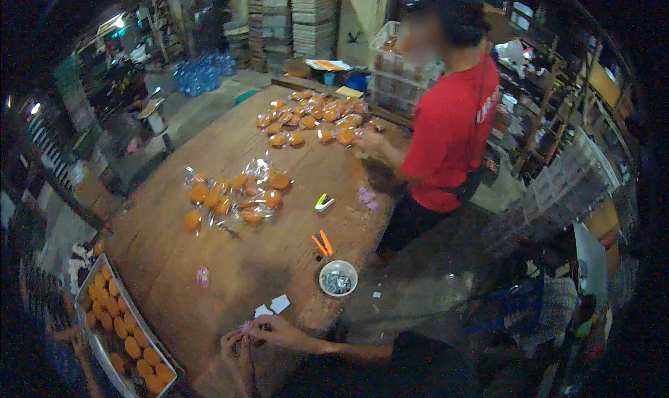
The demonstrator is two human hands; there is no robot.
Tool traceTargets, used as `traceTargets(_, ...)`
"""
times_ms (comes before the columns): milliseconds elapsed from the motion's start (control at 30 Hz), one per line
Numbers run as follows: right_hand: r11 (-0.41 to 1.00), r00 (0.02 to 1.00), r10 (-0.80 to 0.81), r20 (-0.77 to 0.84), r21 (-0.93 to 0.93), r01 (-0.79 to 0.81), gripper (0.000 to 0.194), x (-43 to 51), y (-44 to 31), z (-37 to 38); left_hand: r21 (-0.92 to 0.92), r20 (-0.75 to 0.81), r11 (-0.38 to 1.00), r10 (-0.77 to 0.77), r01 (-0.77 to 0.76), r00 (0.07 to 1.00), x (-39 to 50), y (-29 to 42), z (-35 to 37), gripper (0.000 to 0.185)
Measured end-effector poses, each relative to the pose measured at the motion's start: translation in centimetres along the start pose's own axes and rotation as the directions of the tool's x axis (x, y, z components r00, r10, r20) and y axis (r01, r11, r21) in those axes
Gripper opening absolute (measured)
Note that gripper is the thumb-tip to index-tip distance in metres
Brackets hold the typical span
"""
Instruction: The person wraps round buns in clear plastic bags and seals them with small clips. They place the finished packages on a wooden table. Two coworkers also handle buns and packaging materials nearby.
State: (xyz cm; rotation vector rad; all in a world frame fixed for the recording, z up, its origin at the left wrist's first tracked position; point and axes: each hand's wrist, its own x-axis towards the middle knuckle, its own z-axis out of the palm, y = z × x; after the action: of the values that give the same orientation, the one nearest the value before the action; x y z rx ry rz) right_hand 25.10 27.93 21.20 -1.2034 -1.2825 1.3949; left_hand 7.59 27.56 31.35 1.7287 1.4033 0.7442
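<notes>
At the table's near edge, my left hand [233,347] and my right hand [279,334] meet, their fingertips pinching a small pinkish-purple piece [245,327], too blurred to name. Just beyond the fingers lie two white paper pieces [280,304]. To the right of them stands a white bowl [323,288] holding small grey metallic pieces, perhaps staples. An orange-handled stapler [322,242] rests past the bowl, and a green-and-white stapler [324,203] farther off. A small pink packet [203,276] sits alone on the wooden table [172,251].
Clear-wrapped round orange cakes [251,189] lie mid-table, with a larger heap [313,113] at the far end. A co-worker in a red shirt [452,131] stands at the right edge, one hand [371,141] by that heap. Lower left, a tray [133,322] holds unwrapped cakes; another person's hand [73,335] is beside it.
</notes>
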Motion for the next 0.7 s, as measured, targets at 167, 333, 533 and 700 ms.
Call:
traceTargets(167, 0.93, 0.963, 0.193, -0.188, 0.347, -0.119, 0.017, 0.4, 1.0, 0.6, -0.408, -0.001, 0.899, -0.174, 0.158, 0.985, 0.8, -5.4, 3.1, 0.021)
traceTargets(333, 0.993, 0.97, -0.001, -0.245, 0.116, 0.03, 0.018, 0.7, 0.5, 0.2, -0.226, -0.102, 0.967, 0.094, -0.115, 0.99, 0.6, -4.3, 3.8, 0.02)
traceTargets(533, 0.996, 0.988, 0.075, -0.134, -0.044, -0.082, 0.019, -0.3, -2.0, -0.4, -0.125, -0.16, 0.983, 0.113, -0.134, 0.981, 1.7, -4.3, 2.4, 0.02)
traceTargets(700, 0.959, 0.983, 0.105, -0.153, 0.278, -0.06, 0.012, 0.4, -1.8, 0.1, -0.189, -0.137, 0.979, 0.057, -0.082, 0.989, 1.3, -3.3, 3.3, 0.024)
